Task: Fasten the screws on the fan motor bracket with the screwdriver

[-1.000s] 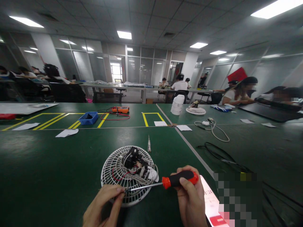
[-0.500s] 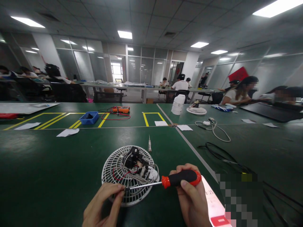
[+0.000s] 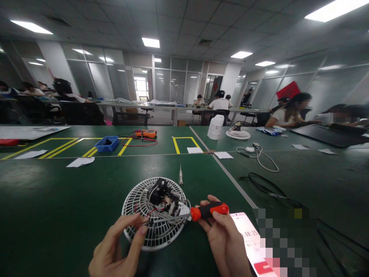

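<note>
A white round fan grille [image 3: 137, 200] lies flat on the green table [image 3: 57, 207], with a black motor and loose red and grey wires [image 3: 165, 200] on top of it. My right hand [image 3: 227, 242] is closed around the orange and black handle of a screwdriver [image 3: 209, 210], whose metal shaft runs left over the grille's near edge. My left hand [image 3: 117, 246] pinches the shaft's tip between thumb and forefinger at the grille's near rim.
A small silver screwdriver [image 3: 180, 176] lies just beyond the grille. A phone [image 3: 250, 242] showing a timer lies by my right wrist. Black cable [image 3: 268, 188] and a white cable [image 3: 259, 156] lie to the right. A blue tray [image 3: 107, 144], an orange multimeter [image 3: 146, 133], a white jar [image 3: 215, 127] and seated people are farther off.
Both hands and the screwdriver have shifted left and slightly away from me, so the shaft now lies further over the grille and motor. The view has tipped a little.
</note>
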A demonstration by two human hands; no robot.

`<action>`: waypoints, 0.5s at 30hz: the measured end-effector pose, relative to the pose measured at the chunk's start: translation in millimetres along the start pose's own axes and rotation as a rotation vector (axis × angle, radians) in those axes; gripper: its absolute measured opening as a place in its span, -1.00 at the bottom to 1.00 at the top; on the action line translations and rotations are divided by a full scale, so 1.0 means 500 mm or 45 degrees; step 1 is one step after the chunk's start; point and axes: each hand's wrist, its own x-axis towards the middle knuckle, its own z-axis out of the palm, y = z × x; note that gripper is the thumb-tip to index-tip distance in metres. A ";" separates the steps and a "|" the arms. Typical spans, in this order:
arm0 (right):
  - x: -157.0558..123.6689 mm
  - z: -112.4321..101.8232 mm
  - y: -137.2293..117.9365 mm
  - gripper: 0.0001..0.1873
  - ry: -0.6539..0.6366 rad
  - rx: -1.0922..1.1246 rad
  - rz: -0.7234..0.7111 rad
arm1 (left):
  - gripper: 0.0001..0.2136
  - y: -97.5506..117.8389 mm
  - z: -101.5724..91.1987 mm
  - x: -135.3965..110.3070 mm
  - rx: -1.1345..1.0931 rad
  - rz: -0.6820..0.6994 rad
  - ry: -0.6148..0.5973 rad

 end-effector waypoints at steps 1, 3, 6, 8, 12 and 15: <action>0.000 0.000 0.000 -0.54 0.003 0.012 0.014 | -0.72 0.003 0.002 0.006 -0.005 -0.006 -0.007; 0.001 0.000 0.000 -0.56 0.035 0.043 0.040 | -0.69 0.007 0.007 0.020 -0.011 -0.014 -0.057; 0.007 0.002 -0.001 -0.60 0.117 0.127 0.077 | -0.62 0.008 0.016 0.040 -0.024 -0.023 -0.150; 0.013 0.003 -0.004 -0.65 0.176 0.181 0.077 | -0.48 0.008 0.024 0.052 -0.048 -0.003 -0.208; 0.027 -0.001 -0.015 -0.76 0.259 0.270 0.040 | -0.22 -0.001 0.042 0.071 0.012 0.051 -0.274; 0.036 -0.009 -0.021 -0.78 0.290 0.266 0.012 | -0.21 -0.016 0.058 0.081 0.190 -0.080 -0.433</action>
